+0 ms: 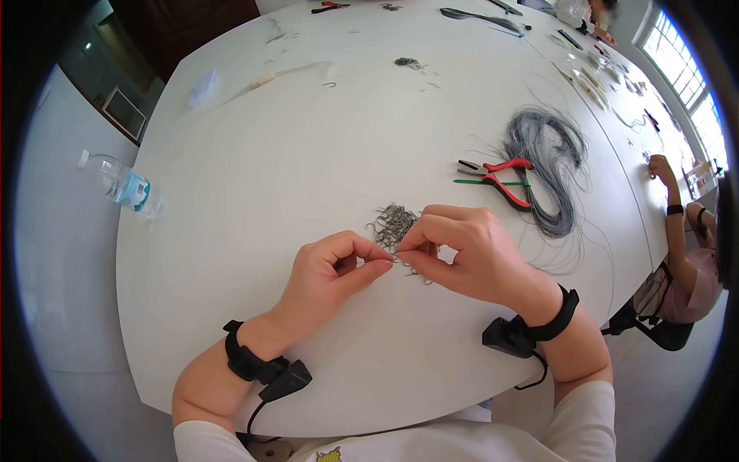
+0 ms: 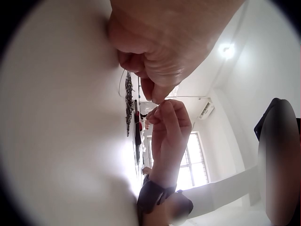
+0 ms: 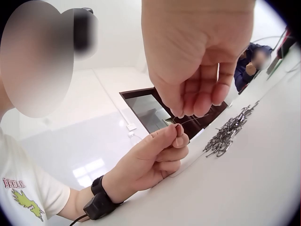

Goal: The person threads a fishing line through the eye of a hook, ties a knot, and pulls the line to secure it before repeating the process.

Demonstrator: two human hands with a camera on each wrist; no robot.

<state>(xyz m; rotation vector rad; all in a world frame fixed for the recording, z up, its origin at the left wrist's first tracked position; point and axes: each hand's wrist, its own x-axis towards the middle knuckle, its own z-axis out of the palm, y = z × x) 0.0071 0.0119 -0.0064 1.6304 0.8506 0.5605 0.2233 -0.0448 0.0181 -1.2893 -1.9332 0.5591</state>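
Observation:
Both hands meet fingertip to fingertip just in front of a pile of small dark metal hooks. The left hand pinches a thin strand between thumb and forefinger, its other fingers curled. Thumb and forefinger of the right hand are drawn together on the same fine piece; its other fingers are bent. Whether a hook is also between the fingertips cannot be told. In the right wrist view the hooks lie on the table beside the hands.
Red-handled pliers and a grey bundle of line lie right of the hooks. A water bottle lies at the table's left edge. Smaller hook piles and tools are farther back. Another person's arm is at the right.

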